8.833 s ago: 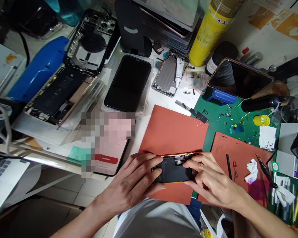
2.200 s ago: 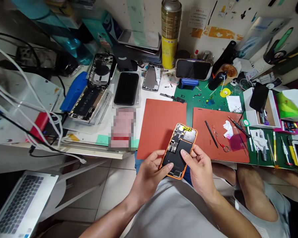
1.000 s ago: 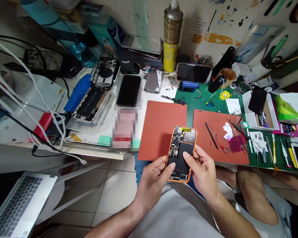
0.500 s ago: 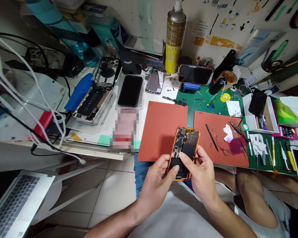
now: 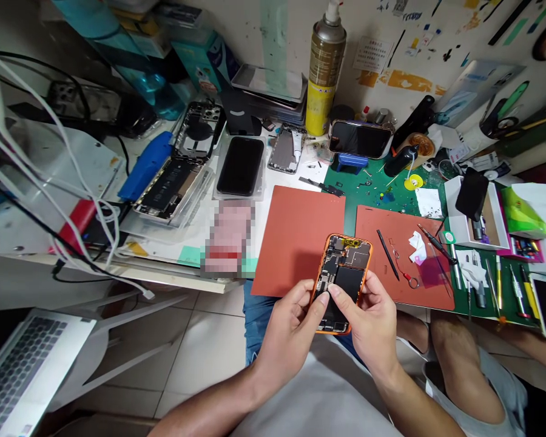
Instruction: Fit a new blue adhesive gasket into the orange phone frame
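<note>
An opened phone with an orange frame (image 5: pixel 355 258) is held between both hands over the near edge of the left red-brown mat (image 5: pixel 300 230). Its circuit board and black battery face up. My left hand (image 5: pixel 293 328) grips its left side, the thumb lying on the inner parts. My right hand (image 5: pixel 373 321) wraps round the right side, and its thumb presses near the middle, close to the left thumb tip. The fingers behind the phone are partly hidden.
Another mat (image 5: pixel 377 224) bears a black stick (image 5: pixel 387 255) and tweezers. Further left lie a black phone (image 5: pixel 240 165) and an opened phone (image 5: pixel 166 188). A spray can (image 5: pixel 325 73) stands behind. A person's bare leg (image 5: pixel 464 364) shows at right.
My left thumb has moved up the phone, from the lower battery area to beside the right thumb. Both hands and the phone have shifted slightly right in the picture.
</note>
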Demonstrator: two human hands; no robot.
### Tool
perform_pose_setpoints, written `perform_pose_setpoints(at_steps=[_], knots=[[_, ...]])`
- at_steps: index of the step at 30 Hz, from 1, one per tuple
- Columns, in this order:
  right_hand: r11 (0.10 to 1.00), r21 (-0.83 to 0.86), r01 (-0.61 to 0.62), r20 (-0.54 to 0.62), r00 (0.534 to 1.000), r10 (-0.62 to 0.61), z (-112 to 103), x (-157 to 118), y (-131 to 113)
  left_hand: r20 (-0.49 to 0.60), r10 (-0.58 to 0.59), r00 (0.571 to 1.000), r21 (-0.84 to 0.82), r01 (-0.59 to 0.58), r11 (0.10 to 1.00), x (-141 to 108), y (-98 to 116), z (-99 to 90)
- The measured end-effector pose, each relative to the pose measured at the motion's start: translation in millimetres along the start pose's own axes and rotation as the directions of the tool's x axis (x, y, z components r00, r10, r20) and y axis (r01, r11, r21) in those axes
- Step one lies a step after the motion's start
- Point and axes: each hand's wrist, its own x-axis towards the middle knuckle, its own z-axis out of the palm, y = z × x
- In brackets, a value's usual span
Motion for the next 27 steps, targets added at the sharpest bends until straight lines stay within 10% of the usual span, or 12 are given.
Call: perform_pose_setpoints(at_steps=[27], knots=[[0.990,-0.057,0.127,-0.005,0.992,-0.127,-7.9,-4.0,2.4,0.005,0.017,1.000,0.113,-0.018,0.993,-1.2,-1.8,1.4]])
